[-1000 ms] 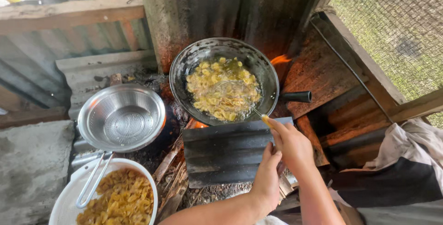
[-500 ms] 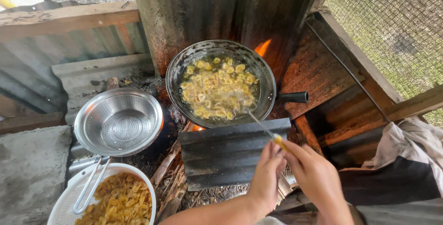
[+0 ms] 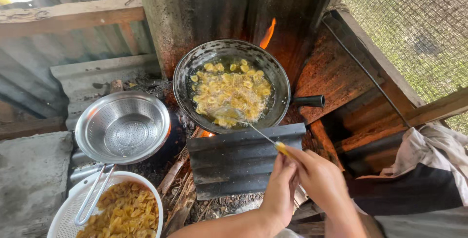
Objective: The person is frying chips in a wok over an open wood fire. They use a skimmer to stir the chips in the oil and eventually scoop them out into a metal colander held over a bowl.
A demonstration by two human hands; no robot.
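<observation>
A dark wok of yellow chips frying in oil sits over a wood fire. My right hand grips the yellow handle of a wire skimmer, whose mesh end dips into the chips at the wok's near side. My left hand presses against the right one just below the handle's end, fingers together; whether it grips the handle is unclear. Both hands are below the wok, over a dark corrugated sheet.
A steel colander stands left of the wok, its handle resting over a white bowl of fried chips. Flames rise behind the wok; its black handle points right. Rusty sheet walls, cloth at right.
My hands have drawn back from the wok toward me, and the skimmer's mesh end has slid from the wok's right rim further into the chips.
</observation>
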